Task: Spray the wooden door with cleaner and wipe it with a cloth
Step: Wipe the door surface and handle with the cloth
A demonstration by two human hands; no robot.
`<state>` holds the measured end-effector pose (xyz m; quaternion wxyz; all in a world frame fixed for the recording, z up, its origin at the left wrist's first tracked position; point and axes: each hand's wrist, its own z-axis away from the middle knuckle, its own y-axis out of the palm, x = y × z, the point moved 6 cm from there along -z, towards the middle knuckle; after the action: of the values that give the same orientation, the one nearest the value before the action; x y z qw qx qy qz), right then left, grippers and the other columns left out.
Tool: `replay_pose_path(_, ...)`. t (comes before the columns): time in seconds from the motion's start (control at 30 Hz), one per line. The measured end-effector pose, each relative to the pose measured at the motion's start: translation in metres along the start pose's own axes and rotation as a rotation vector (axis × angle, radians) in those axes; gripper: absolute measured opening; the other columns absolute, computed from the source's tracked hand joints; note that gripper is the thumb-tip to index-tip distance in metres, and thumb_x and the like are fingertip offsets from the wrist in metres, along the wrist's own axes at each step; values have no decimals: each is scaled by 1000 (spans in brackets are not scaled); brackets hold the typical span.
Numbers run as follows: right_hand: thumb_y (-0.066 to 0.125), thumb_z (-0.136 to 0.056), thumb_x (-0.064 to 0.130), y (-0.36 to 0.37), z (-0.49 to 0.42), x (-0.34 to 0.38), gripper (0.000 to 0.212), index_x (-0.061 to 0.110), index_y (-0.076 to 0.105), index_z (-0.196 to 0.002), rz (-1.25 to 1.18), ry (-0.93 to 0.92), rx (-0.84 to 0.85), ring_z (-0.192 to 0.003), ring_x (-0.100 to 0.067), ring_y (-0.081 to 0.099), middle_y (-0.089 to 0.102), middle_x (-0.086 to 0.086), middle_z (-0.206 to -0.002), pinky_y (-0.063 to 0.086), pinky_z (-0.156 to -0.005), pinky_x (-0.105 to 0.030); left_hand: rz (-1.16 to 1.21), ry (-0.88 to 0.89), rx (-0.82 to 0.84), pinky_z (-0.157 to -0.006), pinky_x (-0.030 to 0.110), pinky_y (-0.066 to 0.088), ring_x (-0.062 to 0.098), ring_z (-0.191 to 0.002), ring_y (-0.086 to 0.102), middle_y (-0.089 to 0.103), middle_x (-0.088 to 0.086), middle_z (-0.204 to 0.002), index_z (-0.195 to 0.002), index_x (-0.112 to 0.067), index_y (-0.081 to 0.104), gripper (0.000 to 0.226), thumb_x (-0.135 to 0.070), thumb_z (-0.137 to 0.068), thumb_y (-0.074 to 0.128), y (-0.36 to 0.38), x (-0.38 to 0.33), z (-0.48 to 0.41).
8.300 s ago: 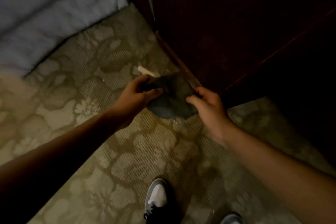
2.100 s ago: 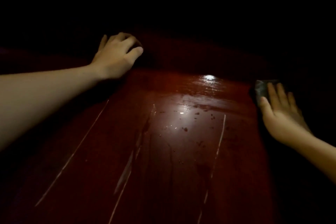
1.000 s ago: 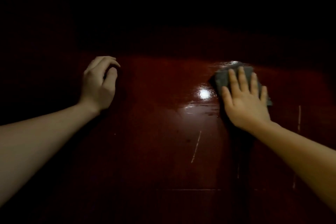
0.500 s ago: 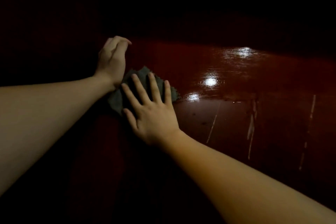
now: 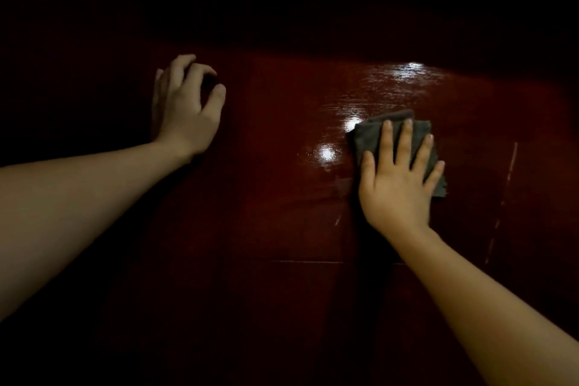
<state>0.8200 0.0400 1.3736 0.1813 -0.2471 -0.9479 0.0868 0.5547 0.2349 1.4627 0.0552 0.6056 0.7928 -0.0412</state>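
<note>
The wooden door [image 5: 282, 213] fills the view, dark red and glossy, with wet shine near its middle. My right hand [image 5: 396, 178] lies flat with straight, spread fingers and presses a folded grey cloth [image 5: 369, 135] against the door, right of centre. My left hand [image 5: 185, 110] rests against the door at the left, its fingers loosely curled and its thumb apart. The gap between them is too dark to show anything held. No spray bottle is in view.
Thin pale scratches [image 5: 504, 194] run down the door to the right of the cloth. A horizontal seam [image 5: 313, 261] crosses the door below my right hand. The top and left of the view are almost black.
My right hand has slid the cloth from beside my left hand to the right of centre. Eight seconds ago both hands held the cloth above the carpet.
</note>
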Motion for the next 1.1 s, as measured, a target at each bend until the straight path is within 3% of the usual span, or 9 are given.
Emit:
replay_pose_path(0.13, 19, -103, 54, 17, 36, 57, 67, 33, 5, -165, 66, -315, -7, -157, -39, -12, -6, -3, -173, -3, -122, -68, -54, 106, 72, -128, 56, -3, 26, -151, 30, 40, 6, -157, -131, -18, 60, 51, -48, -97, 37, 17, -35, 14)
replay_pose_path(0.23, 22, -106, 55, 32, 65, 80, 64, 34, 8, -165, 113, -566, 17, -158, -38, -13, -2, -2, -174, -2, -123, -67, 13, 152, 74, -129, 54, 7, 25, -148, 35, 43, 7, -155, -132, -16, 61, 52, -45, -98, 36, 29, -63, 32)
replay_pose_path(0.37, 23, -107, 57, 24, 64, 46, 63, 37, 8, -164, 106, -633, 38, -158, -34, -14, -2, 2, -174, -3, -124, -64, -44, 207, 89, -127, 56, 16, 28, -147, 37, 44, 9, -155, -135, -15, 60, 52, -43, -99, 35, 51, -97, 55)
replay_pose_path(0.63, 16, -102, 59, -14, -12, -160, 66, 39, 5, -164, 121, -174, -23, -159, -34, -5, -2, 4, -174, 5, -124, -64, -279, 181, 132, -127, 59, -5, 27, -160, 7, 21, 11, -169, -151, -19, 39, 62, -51, -100, 28, 112, -134, 84)
replay_pose_path(0.73, 12, -105, 55, -34, -36, -235, 65, 34, -1, -165, 18, 106, -23, -158, -34, -12, -11, 2, -173, 2, -124, -66, -325, 115, 69, -127, 62, -3, 29, -160, 8, 21, 13, -168, -149, -19, 38, 60, -53, -99, 31, 120, -142, 86)
replay_pose_path(0.83, 15, -107, 51, -34, -42, -231, 65, 30, -5, -165, -15, 196, -28, -157, -38, -15, -14, -3, -173, -1, -122, -69, -317, 60, 4, -126, 65, 0, 31, -157, 15, 29, 14, -164, -143, -17, 44, 54, -48, -99, 37, 118, -148, 85)
replay_pose_path(0.9, 20, -103, 53, -27, -30, -187, 68, 31, 5, -165, 20, -4, -47, -157, -41, -8, -5, -5, -173, 1, -121, -71, -274, 3, -34, -124, 67, -2, 32, -156, 18, 32, 14, -161, -139, -15, 48, 49, -45, -101, 40, 120, -155, 83)
replay_pose_path(1.0, 31, -101, 55, -1, 25, -104, 66, 37, 18, -163, 104, -627, 11, -158, -42, -6, 5, -2, -174, 1, -120, -70, -200, -122, -92, -123, 68, -3, 32, -155, 22, 34, 13, -159, -135, -15, 53, 44, -42, -102, 39, 125, -167, 76)
replay_pose_path(1.1, 29, -105, 57, 8, 52, -81, 64, 37, 13, -164, 143, -843, 67, -158, -41, -8, 2, -1, -174, -1, -120, -68, -158, -163, -130, -125, 65, 1, 30, -151, 30, 37, 10, -157, -132, -16, 56, 43, -40, -103, 36, 130, -186, 73)
